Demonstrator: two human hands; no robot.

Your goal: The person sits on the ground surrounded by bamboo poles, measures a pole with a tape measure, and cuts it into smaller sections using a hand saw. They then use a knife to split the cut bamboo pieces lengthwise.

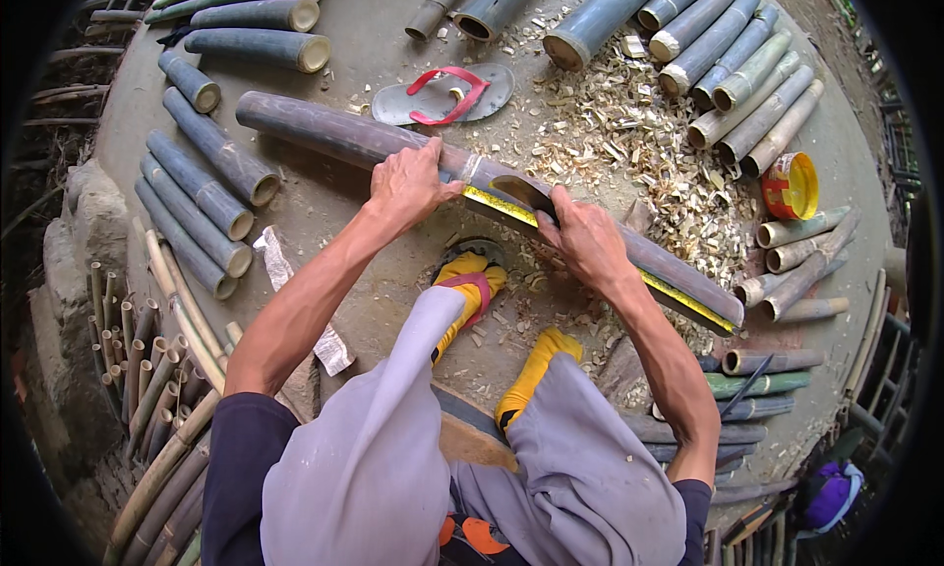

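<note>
A long dark bamboo tube (315,125) slants across in front of me, from upper left to lower right. An oval opening (521,190) is cut in its upper side, between my hands. My left hand (408,184) is closed over the tube left of the opening, its thumb by the end of a long yellow strip (501,207) that looks like a measuring tape. This strip runs along the near side to the tube's right end. Just right of the opening, my right hand (592,241) is closed round the tube and strip, fingertips partly hidden.
Wood chips (639,143) litter the ground beyond the tube, near a grey sandal (442,94) with red straps. Cut bamboo pieces (202,182) lie in rows left, far and right. A red-yellow tin (790,186) stands at right. My yellow-socked feet (536,374) are below.
</note>
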